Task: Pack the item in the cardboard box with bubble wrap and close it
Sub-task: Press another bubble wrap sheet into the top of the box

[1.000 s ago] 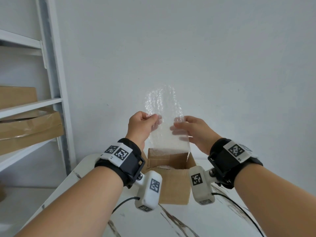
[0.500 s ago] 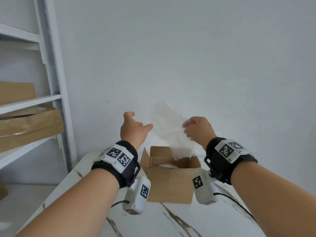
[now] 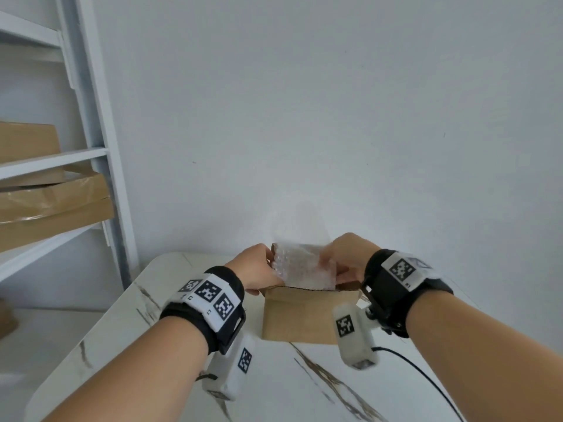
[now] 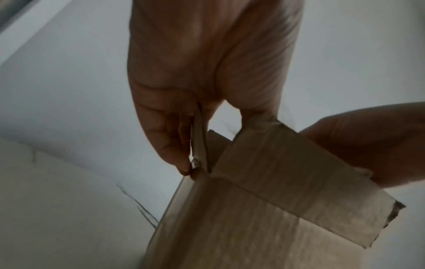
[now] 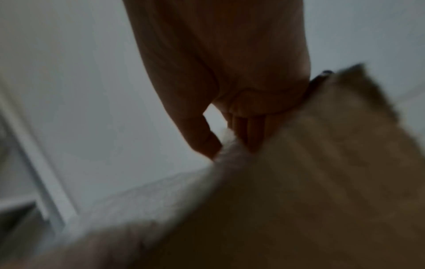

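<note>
A small brown cardboard box [image 3: 300, 315] stands open on the white marbled table [image 3: 170, 303]. A clear sheet of bubble wrap [image 3: 304, 266] sticks up out of its mouth, its lower part inside. My left hand [image 3: 259, 268] is at the box's left edge; in the left wrist view its fingers [image 4: 165, 138] and thumb pinch the upright left flap [image 4: 198, 143]. My right hand [image 3: 350, 257] is over the right side, pinching the bubble wrap [image 5: 227, 135], fingers [image 5: 247, 131] reaching down behind the cardboard box [image 5: 322, 163]. The item inside is hidden.
A white shelving unit [image 3: 97, 153] stands at the left with flat brown cartons [image 3: 51, 208] on its shelves. A plain white wall is right behind the table. A black cable [image 3: 426, 379] trails from my right wrist across the tabletop.
Both hands have come down from in front of the wall to the box. The bubble wrap, held up high before, now goes into the box mouth. My left hand has taken hold at the box's left edge.
</note>
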A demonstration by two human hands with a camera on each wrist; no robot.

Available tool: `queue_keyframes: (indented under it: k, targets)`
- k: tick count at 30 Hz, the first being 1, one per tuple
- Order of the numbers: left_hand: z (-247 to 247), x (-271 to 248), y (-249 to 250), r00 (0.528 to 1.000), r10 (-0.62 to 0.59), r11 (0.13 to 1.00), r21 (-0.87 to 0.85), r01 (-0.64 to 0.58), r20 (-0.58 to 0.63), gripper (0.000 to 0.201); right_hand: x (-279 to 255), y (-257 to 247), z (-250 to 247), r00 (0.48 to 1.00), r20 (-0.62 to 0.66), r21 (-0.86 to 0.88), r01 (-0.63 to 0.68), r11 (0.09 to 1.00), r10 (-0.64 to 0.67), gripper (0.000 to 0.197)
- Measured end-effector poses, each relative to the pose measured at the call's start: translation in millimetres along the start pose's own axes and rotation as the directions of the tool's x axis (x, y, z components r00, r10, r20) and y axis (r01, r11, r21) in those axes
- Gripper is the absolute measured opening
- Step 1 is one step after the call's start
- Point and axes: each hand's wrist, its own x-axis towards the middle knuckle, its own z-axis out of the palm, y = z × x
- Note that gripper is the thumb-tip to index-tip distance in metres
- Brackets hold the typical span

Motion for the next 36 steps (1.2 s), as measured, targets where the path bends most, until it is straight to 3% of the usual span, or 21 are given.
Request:
queue_keyframes:
  k: [3, 5, 8, 10, 11, 12, 13, 14, 15, 16, 17, 18, 19, 21, 24, 29, 31, 32, 34, 36]
  targets:
    - [2.7, -1.8, -2.7, 1.000, -0.004, 0.999, -0.051, 0.003, -0.020, 0.046, -1.6, 10.3, 7.4, 1.000, 0.014, -0.311, 0.008, 0.950, -0.003, 0.024]
    - [3.3, -4.3, -1.2, 1.000, 0.005, 0.999, -0.053, -0.006, -0.022, 0.040, -6.1, 11.9, 12.8, 1.000, -0.022, -0.506, -0.002, 0.863, -0.010, 0.033]
    - [5.5, -9.1, -1.1, 0.998, 0.032, 0.999, -0.015, -0.033, -0.061, 0.025, -10.9, 11.8, 20.7, 0.999, -0.013, -0.761, 0.011, 0.649, -0.033, 0.039]
    - [5.9, -10.1, -3.6, 0.967, 0.060, 0.997, 0.062, -0.046, -0.247, 0.034, -12.7, 11.7, 24.1, 0.999, -0.018, -0.788, 0.009, 0.616, -0.037, 0.025]
    - [4.4, -12.6, -3.3, 0.909, 0.109, 0.993, 0.091, -0.079, -0.401, 0.036, -12.2, 11.9, 25.7, 0.999, -0.024, -0.771, -0.004, 0.637, -0.023, 0.017]
    - [1.4, -16.6, -0.9, 0.808, 0.199, 0.980, 0.125, -0.156, -0.555, 0.032, -11.7, 12.4, 26.9, 0.999, -0.041, -0.754, -0.008, 0.656, -0.034, 0.016]
    - [-2.4, -20.4, 4.9, 0.694, 0.311, 0.949, 0.174, -0.263, -0.649, 0.025, -9.1, 13.6, 29.2, 0.996, -0.074, -0.727, -0.017, 0.686, -0.054, 0.019]
    - [-6.3, -23.1, 13.1, 0.636, 0.406, 0.908, 0.210, -0.363, -0.656, 0.017, -2.2, 16.7, 29.0, 0.990, -0.096, -0.697, 0.009, 0.717, -0.106, 0.031]
    - [-9.4, -25.3, 23.1, 0.640, 0.483, 0.868, 0.230, -0.441, -0.598, 0.012, 1.6, 18.4, 28.7, 0.985, -0.104, -0.677, 0.033, 0.736, -0.139, 0.046]
    - [-10.1, -24.4, 32.3, 0.695, 0.529, 0.846, 0.236, -0.478, -0.488, 0.011, 0.3, 18.4, 28.0, 0.980, -0.104, -0.670, 0.055, 0.740, -0.167, 0.045]
    - [-8.5, -21.9, 40.9, 0.775, 0.526, 0.850, 0.250, -0.464, -0.350, 0.015, -1.8, 17.1, 26.7, 0.980, -0.117, -0.675, 0.041, 0.737, -0.162, 0.030]
    - [-5.8, -17.2, 47.1, 0.851, 0.479, 0.862, 0.295, -0.411, -0.216, 0.018, -8.4, 15.4, 24.6, 0.977, -0.129, -0.694, 0.032, 0.719, -0.168, 0.014]
    - [-2.5, -10.3, 49.7, 0.906, 0.408, 0.867, 0.360, -0.345, -0.115, 0.018, -11.4, 15.6, 21.8, 0.975, -0.146, -0.702, 0.016, 0.712, -0.166, 0.018]
    - [3.2, 1.3, 48.0, 0.962, 0.271, 0.851, 0.471, -0.232, -0.018, 0.014, -15.5, 18.2, 14.9, 0.972, -0.166, -0.725, -0.006, 0.689, -0.166, 0.028]
    - [9.2, 8.9, 36.4, 0.981, 0.190, 0.811, 0.557, -0.179, 0.037, 0.026, -21.4, 22.7, 3.5, 0.982, -0.104, -0.789, 0.016, 0.614, -0.160, 0.031]
    - [8.0, 10.3, 42.3, 0.953, 0.298, 0.891, 0.378, -0.254, -0.063, 0.015, -31.8, 14.3, -3.6, 0.952, -0.111, -0.841, 0.062, 0.537, -0.284, 0.021]
    - [6.3, 13.6, 47.8, 0.948, 0.314, 0.916, 0.282, -0.286, -0.058, 0.009, -35.4, 6.6, 1.0, 0.934, -0.005, -0.878, 0.167, 0.449, -0.356, 0.006]
    - [6.6, 14.3, 50.0, 0.952, 0.306, 0.918, 0.271, -0.288, -0.027, 0.007, -36.3, 3.8, 4.7, 0.915, 0.082, -0.888, 0.247, 0.387, -0.396, 0.014]
    - [13.2, 19.0, 51.4, 0.967, 0.248, 0.906, 0.339, -0.252, 0.057, 0.008, -33.8, 1.8, 10.5, 0.874, 0.210, -0.891, 0.355, 0.284, -0.438, 0.019]
    - [22.1, 22.6, 50.4, 0.975, 0.198, 0.870, 0.439, -0.224, 0.104, 0.012, -30.3, 1.6, 12.3, 0.861, 0.223, -0.885, 0.375, 0.275, -0.457, 0.019]
